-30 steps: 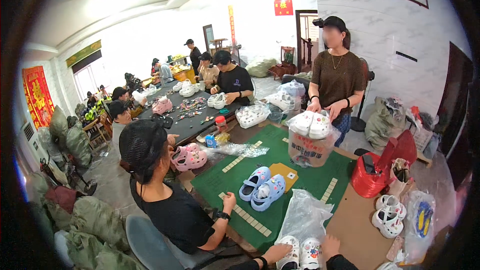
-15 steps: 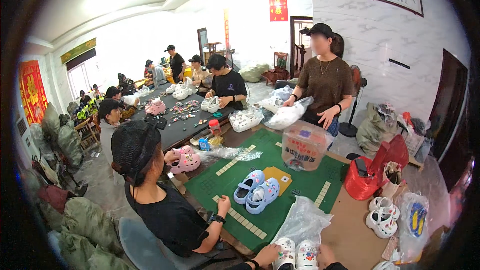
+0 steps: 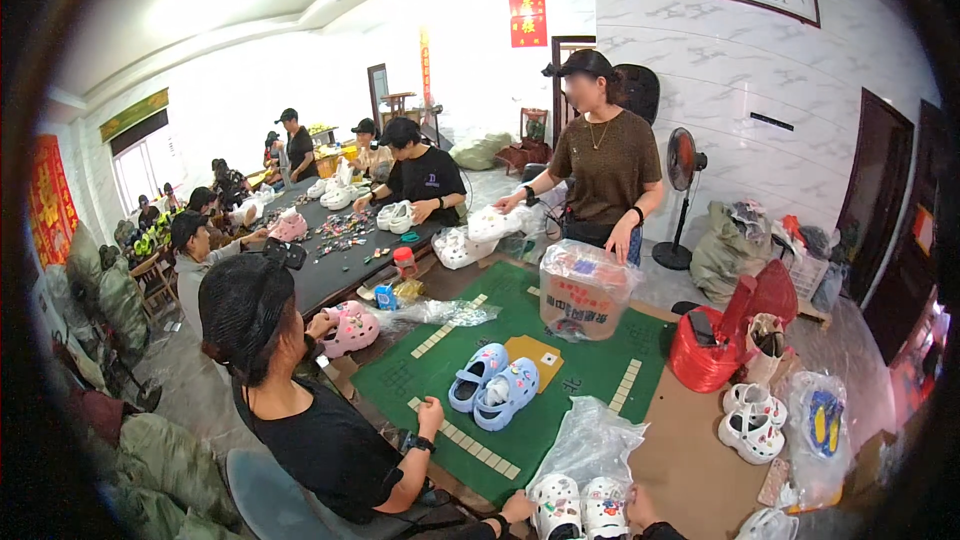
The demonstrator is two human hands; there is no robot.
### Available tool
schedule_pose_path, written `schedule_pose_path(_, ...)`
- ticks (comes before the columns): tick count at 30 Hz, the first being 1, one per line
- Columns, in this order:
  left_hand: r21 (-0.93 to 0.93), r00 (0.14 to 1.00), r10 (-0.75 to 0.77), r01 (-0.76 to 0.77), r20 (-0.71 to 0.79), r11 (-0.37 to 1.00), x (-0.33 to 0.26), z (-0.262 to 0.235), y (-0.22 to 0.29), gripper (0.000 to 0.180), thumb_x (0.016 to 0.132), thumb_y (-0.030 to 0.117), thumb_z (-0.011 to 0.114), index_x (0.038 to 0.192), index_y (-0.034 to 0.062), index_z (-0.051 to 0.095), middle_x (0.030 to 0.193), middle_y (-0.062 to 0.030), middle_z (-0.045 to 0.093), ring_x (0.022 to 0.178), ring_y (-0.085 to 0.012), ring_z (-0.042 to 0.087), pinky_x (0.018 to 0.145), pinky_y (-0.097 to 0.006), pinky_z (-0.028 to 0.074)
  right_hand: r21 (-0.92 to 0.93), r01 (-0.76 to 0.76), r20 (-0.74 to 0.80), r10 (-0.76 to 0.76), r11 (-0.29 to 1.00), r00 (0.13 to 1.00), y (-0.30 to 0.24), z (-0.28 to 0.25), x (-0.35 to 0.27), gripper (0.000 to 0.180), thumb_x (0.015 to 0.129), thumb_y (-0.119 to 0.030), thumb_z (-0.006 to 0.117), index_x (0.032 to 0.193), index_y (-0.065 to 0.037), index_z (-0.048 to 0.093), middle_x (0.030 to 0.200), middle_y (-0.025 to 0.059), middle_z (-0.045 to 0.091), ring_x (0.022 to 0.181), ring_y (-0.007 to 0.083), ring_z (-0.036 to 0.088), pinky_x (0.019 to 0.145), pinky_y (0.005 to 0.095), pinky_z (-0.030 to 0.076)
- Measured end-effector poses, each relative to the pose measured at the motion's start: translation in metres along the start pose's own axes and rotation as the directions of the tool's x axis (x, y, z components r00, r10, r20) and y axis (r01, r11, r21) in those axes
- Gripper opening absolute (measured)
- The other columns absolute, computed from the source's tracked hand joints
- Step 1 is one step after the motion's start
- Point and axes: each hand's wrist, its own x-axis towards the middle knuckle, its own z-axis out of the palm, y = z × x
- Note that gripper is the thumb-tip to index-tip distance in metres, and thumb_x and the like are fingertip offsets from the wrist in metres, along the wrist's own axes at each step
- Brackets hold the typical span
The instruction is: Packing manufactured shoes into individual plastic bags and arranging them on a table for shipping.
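Observation:
At the lower edge, a pair of white clogs with colourful charms lies side by side, toes pointing away from me. A clear plastic bag spreads out beyond the toes and reaches back around them. My left hand is closed at the bag's edge, to the left of the clogs. On the other side, my right hand is closed at the bag's edge; its fingertips are partly hidden. Farther off, a pair of light blue clogs with charms stands on the green mat.
Rows of cream tiles border the mat. A clear printed bucket stands at its far side. White clogs and a red bag sit at right. A seated person holds a pink clog; another person stands opposite.
The whole view has shifted slightly, with the scene sliding left. The person opposite has moved a white bagged item leftward. My hands stay beside the white clogs.

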Motion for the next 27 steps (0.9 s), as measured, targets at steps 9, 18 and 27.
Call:
schedule_pose_path(9, 0.089, 0.99, -0.053, 0.041, 0.134, 0.995, 0.024, 0.008, -0.035, 0.038, 0.076, 0.026, 0.048, 0.088, -0.0091, 0.055, 0.097, -0.0286, 0.054, 0.091, -0.0419, 0.051, 0.077, -0.044, 0.041, 0.109, -0.105, 0.014, 0.104, 0.988, 0.994, 0.017, 0.013, 0.006, 0.025, 0.074, -0.007, 0.051, 0.099, -0.004, 0.051, 0.089, 0.0198, 0.057, 0.085, 0.0318, 0.056, 0.073, 0.0365, 0.044)
schedule_pose_path(18, 0.195, 0.992, -0.115, 0.102, 0.058, 0.975, 0.04, 0.027, -0.067, 0.033, 0.073, 0.024, 0.05, 0.081, -0.0059, 0.059, 0.09, -0.0277, 0.057, 0.087, -0.0412, 0.054, 0.072, -0.045, 0.044, 0.082, 0.005, 0.061, -0.01, 0.997, 0.998, 0.048, 0.013, 0.018, 0.011, 0.077, -0.006, 0.052, 0.088, -0.004, 0.052, 0.071, 0.0111, 0.056, 0.065, 0.0198, 0.055, 0.06, 0.032, 0.046)
schedule_pose_path(27, 0.284, 0.997, 0.053, -0.036, -0.049, 0.958, 0.066, 0.056, -0.114, 0.032, 0.065, 0.03, 0.053, 0.062, -0.0003, 0.06, 0.064, -0.0218, 0.057, 0.063, -0.0402, 0.054, 0.057, -0.046, 0.044, 0.042, -0.071, 0.097, 0.067, 0.997, 0.993, 0.037, 0.008, 0.016, 0.004, 0.082, -0.006, 0.046, 0.083, -0.002, 0.048, 0.071, 0.0124, 0.055, 0.057, 0.0159, 0.054, 0.049, 0.0296, 0.047)
